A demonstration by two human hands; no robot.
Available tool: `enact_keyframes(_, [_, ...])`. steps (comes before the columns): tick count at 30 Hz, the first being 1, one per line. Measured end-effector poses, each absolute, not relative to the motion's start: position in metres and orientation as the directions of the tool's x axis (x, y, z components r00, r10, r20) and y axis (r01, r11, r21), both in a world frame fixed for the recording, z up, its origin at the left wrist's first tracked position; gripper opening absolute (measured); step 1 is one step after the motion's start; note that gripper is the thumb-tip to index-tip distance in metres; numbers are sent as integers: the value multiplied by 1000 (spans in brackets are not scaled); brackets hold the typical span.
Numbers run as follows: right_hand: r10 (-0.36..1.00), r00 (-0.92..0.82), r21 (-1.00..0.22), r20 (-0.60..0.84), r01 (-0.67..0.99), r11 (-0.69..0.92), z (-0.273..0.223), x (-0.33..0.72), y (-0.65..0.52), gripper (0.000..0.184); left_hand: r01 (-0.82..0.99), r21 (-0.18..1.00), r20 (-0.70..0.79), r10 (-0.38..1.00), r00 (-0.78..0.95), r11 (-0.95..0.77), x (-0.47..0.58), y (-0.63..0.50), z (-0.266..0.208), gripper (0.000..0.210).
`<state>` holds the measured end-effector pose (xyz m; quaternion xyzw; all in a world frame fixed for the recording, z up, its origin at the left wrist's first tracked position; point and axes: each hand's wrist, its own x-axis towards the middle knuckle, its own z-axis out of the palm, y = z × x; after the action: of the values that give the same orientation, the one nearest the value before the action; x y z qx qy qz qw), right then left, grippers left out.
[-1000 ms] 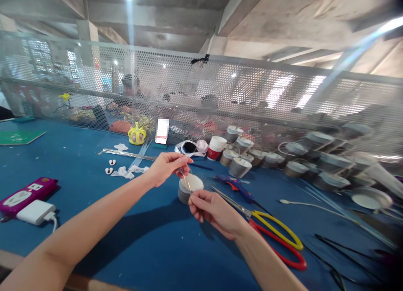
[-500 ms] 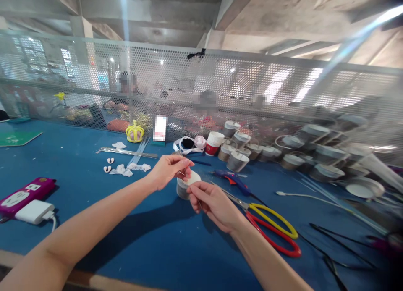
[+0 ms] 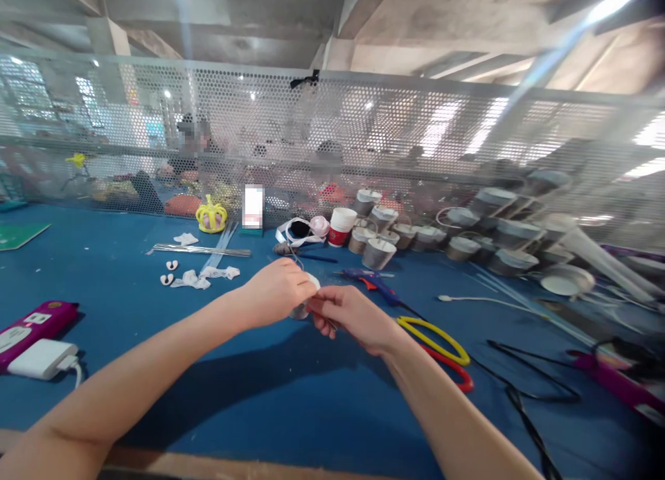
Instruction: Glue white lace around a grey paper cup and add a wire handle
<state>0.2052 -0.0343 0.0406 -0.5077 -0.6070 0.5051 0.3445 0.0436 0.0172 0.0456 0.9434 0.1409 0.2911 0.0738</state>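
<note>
Above the blue table, my two hands meet at a small grey bucket with a white rim [image 3: 312,280], mostly hidden behind them. My left hand [image 3: 278,291] is closed, its back toward me. A thin grey wire [image 3: 297,257] curves up just beyond its knuckles and seems to run into its fingers. My right hand [image 3: 350,315] pinches at the bucket's side, and a short end of thin wire shows under its fingers. Right beside it lie large scissors with yellow and red handles [image 3: 441,341], their blades hidden behind the right hand.
A blue glue gun [image 3: 377,282] lies beyond the right hand. Small grey buckets [image 3: 379,253] and paper cups [image 3: 341,227] stand along the mesh screen. To the left are thin metal rods [image 3: 202,250], white scraps [image 3: 192,280], a yellow crown [image 3: 211,217] and a purple power strip [image 3: 39,327].
My left hand has turned over and come down against the right hand, covering more of the bucket. The right hand keeps its pinch. The view has swung slightly right.
</note>
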Motion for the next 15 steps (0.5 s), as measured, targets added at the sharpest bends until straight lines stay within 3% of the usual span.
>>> enact_keyframes(3, [942,-316,-914,-118,404,21,57,210,-31,15,329,155,457,363,812,-931,43,18,44,16])
enact_keyframes(6, [890,-426,-796,-164,590,136,76,220,-6,21,445,96,394,444,805,-891,39,25,48,19])
enact_keyframes(8, [937,-342,-572,-77,785,240,83,229,25,30,532,125,393,534,749,-838,37,33,48,22])
enact_keyframes(9, [969,-245,-362,-8,904,226,82,234,43,31,575,158,399,585,706,-802,36,39,47,22])
enact_keyframes(10, [980,-197,-270,18,943,195,80,238,62,30,610,197,399,631,665,-768,35,44,46,23])
enact_keyframes(13, [988,-152,-85,5,985,152,60,244,112,22,629,310,365,701,613,-712,33,57,42,23])
enact_keyframes(15, [986,-158,21,-60,987,159,43,245,136,29,605,376,341,712,614,-702,32,62,40,21])
